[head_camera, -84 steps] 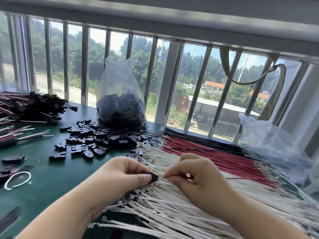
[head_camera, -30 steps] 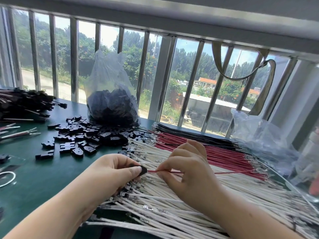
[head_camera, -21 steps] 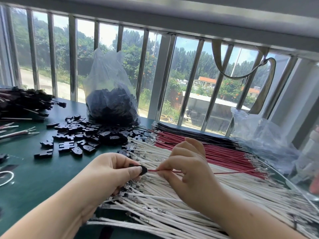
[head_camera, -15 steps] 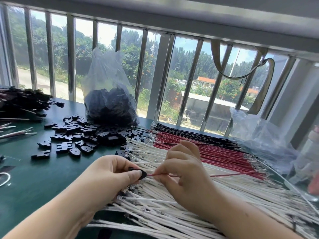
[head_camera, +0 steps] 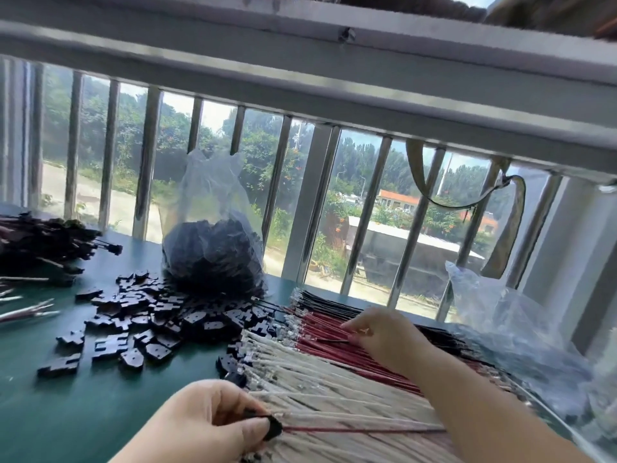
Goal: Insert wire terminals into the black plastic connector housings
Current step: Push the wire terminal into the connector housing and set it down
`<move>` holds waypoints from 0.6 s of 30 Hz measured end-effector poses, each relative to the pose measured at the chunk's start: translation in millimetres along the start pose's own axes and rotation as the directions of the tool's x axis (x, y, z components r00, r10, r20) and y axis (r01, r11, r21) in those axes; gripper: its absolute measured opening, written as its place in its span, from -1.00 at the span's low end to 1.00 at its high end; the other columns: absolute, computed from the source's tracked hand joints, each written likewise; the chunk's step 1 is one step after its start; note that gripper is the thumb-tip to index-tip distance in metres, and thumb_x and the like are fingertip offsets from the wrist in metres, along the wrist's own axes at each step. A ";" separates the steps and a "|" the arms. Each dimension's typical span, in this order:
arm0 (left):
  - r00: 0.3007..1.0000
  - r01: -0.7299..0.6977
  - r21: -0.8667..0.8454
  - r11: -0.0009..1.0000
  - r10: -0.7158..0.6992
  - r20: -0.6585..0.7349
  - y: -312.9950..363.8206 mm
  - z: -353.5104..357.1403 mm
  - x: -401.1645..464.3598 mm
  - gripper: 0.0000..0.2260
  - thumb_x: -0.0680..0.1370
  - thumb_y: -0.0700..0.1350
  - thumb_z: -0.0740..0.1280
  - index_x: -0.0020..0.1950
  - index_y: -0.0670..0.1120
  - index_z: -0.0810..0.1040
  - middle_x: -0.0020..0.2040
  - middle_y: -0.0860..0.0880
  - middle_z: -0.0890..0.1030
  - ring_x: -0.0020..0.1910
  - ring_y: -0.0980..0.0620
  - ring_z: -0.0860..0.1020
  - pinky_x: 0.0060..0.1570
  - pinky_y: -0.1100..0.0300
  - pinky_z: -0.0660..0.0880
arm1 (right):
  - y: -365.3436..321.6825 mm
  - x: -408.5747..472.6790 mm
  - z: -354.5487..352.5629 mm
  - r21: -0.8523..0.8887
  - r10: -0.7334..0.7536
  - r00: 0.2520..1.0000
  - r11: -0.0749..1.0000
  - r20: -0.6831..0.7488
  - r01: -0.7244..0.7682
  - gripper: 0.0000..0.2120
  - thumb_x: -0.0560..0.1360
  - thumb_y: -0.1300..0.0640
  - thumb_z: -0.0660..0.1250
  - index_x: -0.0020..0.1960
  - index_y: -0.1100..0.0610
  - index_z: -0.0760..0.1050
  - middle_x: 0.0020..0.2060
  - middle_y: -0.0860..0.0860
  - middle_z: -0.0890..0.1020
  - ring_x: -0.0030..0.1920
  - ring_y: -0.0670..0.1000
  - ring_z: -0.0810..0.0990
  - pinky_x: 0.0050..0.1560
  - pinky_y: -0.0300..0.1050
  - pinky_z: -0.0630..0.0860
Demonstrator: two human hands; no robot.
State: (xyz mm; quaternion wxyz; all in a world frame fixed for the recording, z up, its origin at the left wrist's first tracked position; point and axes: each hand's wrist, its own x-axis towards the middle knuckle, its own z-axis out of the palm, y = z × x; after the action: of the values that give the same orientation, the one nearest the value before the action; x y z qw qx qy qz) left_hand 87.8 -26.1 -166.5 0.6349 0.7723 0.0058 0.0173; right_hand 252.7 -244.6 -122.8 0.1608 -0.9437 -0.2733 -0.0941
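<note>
My left hand (head_camera: pixel 213 421) is low at the front and pinches a small black connector housing (head_camera: pixel 273 427) between thumb and finger. A red wire (head_camera: pixel 367 430) sticks out of the housing to the right, lying across the white wires (head_camera: pixel 334 382). My right hand (head_camera: pixel 387 339) is stretched farther back, its fingertips on the row of red wires (head_camera: pixel 320 349) beside the black wires (head_camera: pixel 327 304). Blur hides whether it pinches one. Loose black housings (head_camera: pixel 150 324) lie scattered on the green table (head_camera: pixel 83 412).
A clear bag (head_camera: pixel 213 259) full of black housings stands behind the loose pile. A bundle of assembled wires (head_camera: pixel 40 243) lies at the far left. Crumpled clear plastic (head_camera: pixel 500 332) sits at the right. Window bars (head_camera: pixel 360 222) run along the table's far edge.
My right hand has let go of the red wire and moved back to the red and black wire rows. My left hand has dropped lower, with the housing and red wire in it. The view tilted up.
</note>
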 end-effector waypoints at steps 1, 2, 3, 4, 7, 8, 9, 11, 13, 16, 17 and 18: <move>1.000 0.003 -0.006 1.000 -0.003 0.004 0.8 -0.2 -1.4 -0.90 0.40 -0.17 0.49 -0.25 0.04 0.70 -0.27 -0.01 0.71 -0.28 0.14 0.65 -0.24 0.39 0.48 | 2.3 3.6 6.8 -0.017 0.007 1.000 1.000 0.013 -0.007 -0.84 0.50 0.05 0.38 0.07 -0.07 0.64 -0.18 -0.31 0.50 -0.11 -0.21 0.54 0.02 -0.25 0.54; 1.000 0.006 -0.013 1.000 -0.006 0.008 2.0 0.2 -3.2 -0.90 0.40 -0.17 0.49 -0.25 0.04 0.70 -0.27 -0.01 0.71 -0.29 0.16 0.65 -0.26 0.41 0.47 | 3.5 5.5 11.6 -0.034 0.008 1.000 0.999 0.002 -0.008 -0.88 0.48 0.01 0.40 0.01 -0.09 0.65 -0.21 -0.31 0.51 -0.12 -0.22 0.55 0.01 -0.22 0.55; 1.000 0.011 -0.024 1.000 -0.011 0.002 3.3 0.7 -4.5 -0.90 0.40 -0.16 0.49 -0.25 0.05 0.70 -0.27 0.00 0.71 -0.32 0.18 0.64 -0.31 0.44 0.45 | 5.2 7.0 15.1 -0.055 0.004 1.000 0.998 -0.020 -0.005 -0.91 0.47 -0.01 0.40 -0.04 -0.11 0.65 -0.23 -0.30 0.54 -0.15 -0.23 0.55 -0.02 -0.22 0.56; 1.000 0.017 -0.035 0.999 -0.017 -0.011 4.1 1.0 -5.0 -0.90 0.40 -0.16 0.49 -0.27 0.05 0.70 -0.29 0.01 0.71 -0.38 0.22 0.61 -0.37 0.47 0.42 | 6.8 8.0 17.1 -0.089 -0.011 0.999 0.996 -0.040 0.007 -0.93 0.47 -0.02 0.40 -0.07 -0.11 0.65 -0.23 -0.28 0.57 -0.17 -0.23 0.55 -0.05 -0.23 0.56; 0.997 0.046 -0.047 0.998 -0.049 -0.061 5.2 2.1 -5.0 -0.89 0.39 -0.14 0.49 -0.33 0.00 0.69 -0.38 0.02 0.68 -0.58 0.26 0.48 -0.55 0.49 0.32 | 11.5 7.2 17.5 -0.166 -0.098 0.991 0.983 -0.096 0.081 -0.92 0.51 0.03 0.36 -0.05 -0.07 0.63 -0.18 -0.23 0.61 -0.20 -0.24 0.54 -0.12 -0.35 0.51; 0.996 0.053 -0.051 0.997 -0.056 -0.069 4.9 2.4 -5.1 -0.89 0.40 -0.14 0.49 -0.33 0.00 0.69 -0.39 0.02 0.68 -0.60 0.26 0.46 -0.58 0.48 0.30 | 12.1 5.8 16.7 -0.160 -0.129 0.983 0.981 -0.131 0.108 -0.91 0.52 0.07 0.35 -0.03 -0.02 0.63 -0.18 -0.19 0.62 -0.22 -0.25 0.52 -0.16 -0.42 0.46; 0.996 0.053 -0.056 0.997 -0.057 -0.071 4.6 2.8 -5.4 -0.89 0.41 -0.13 0.48 -0.32 0.03 0.69 -0.39 0.03 0.67 -0.61 0.26 0.44 -0.58 0.47 0.29 | 11.2 4.2 15.6 -0.126 -0.152 0.971 0.984 -0.186 0.130 -0.90 0.52 0.13 0.36 -0.01 0.04 0.63 -0.20 -0.16 0.62 -0.24 -0.26 0.51 -0.19 -0.47 0.43; 0.996 0.045 -0.071 0.996 -0.050 -0.075 3.9 3.3 -7.0 -0.85 0.42 -0.11 0.47 -0.31 0.12 0.68 -0.47 0.06 0.62 -0.62 0.22 0.39 -0.59 0.43 0.27 | 4.1 -1.0 11.0 0.077 -0.111 0.936 0.987 -0.335 0.144 -0.88 0.49 0.25 0.37 -0.02 0.10 0.64 -0.28 -0.17 0.61 -0.32 -0.26 0.52 -0.25 -0.51 0.41; 0.996 0.042 -0.101 0.994 -0.050 -0.074 3.8 3.5 -8.4 -0.84 0.42 -0.12 0.46 -0.28 0.15 0.68 -0.55 0.06 0.54 -0.63 0.18 0.33 -0.60 0.38 0.24 | -10.5 -11.8 1.5 0.389 -0.020 0.925 0.904 -0.378 0.178 -0.77 0.49 0.30 0.36 -0.05 -0.02 0.65 -0.36 -0.18 0.62 -0.44 -0.20 0.48 -0.39 -0.45 0.40; 0.998 0.036 -0.132 0.991 -0.044 -0.055 3.7 2.8 -9.6 -0.89 0.40 -0.13 0.48 -0.25 0.10 0.69 -0.55 0.06 0.54 -0.62 0.18 0.34 -0.60 0.36 0.26 | -39.7 -37.3 -13.7 0.503 -0.130 0.968 0.835 -0.214 0.223 -0.68 0.48 0.24 0.39 -0.06 -0.21 0.65 -0.29 -0.18 0.63 -0.40 -0.22 0.49 -0.40 -0.44 0.37; 0.998 0.032 -0.138 0.990 -0.040 -0.054 3.6 2.6 -9.7 -0.91 0.38 -0.12 0.49 -0.24 0.08 0.69 -0.54 0.06 0.55 -0.62 0.19 0.35 -0.60 0.37 0.27 | -49.3 -47.3 -16.5 0.496 -0.181 0.976 0.840 -0.121 0.217 -0.73 0.45 0.17 0.42 -0.07 -0.24 0.65 -0.27 -0.18 0.63 -0.36 -0.22 0.51 -0.35 -0.43 0.40; 0.998 0.028 -0.142 0.990 -0.036 -0.053 3.4 1.8 -9.7 -0.93 0.35 -0.11 0.51 -0.24 0.07 0.70 -0.53 0.06 0.56 -0.61 0.20 0.36 -0.59 0.38 0.27 | -57.9 -57.5 -17.8 0.502 -0.207 0.978 0.842 -0.034 0.196 -0.81 0.41 0.07 0.44 -0.09 -0.23 0.66 -0.25 -0.17 0.63 -0.32 -0.22 0.54 -0.31 -0.41 0.43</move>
State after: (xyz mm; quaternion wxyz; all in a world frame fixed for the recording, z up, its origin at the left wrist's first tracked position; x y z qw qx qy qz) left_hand 78.2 -28.8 -163.7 0.6876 0.7246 0.0347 0.0290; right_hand 171.5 -232.6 -106.9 0.3874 -0.8361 -0.3875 -0.0257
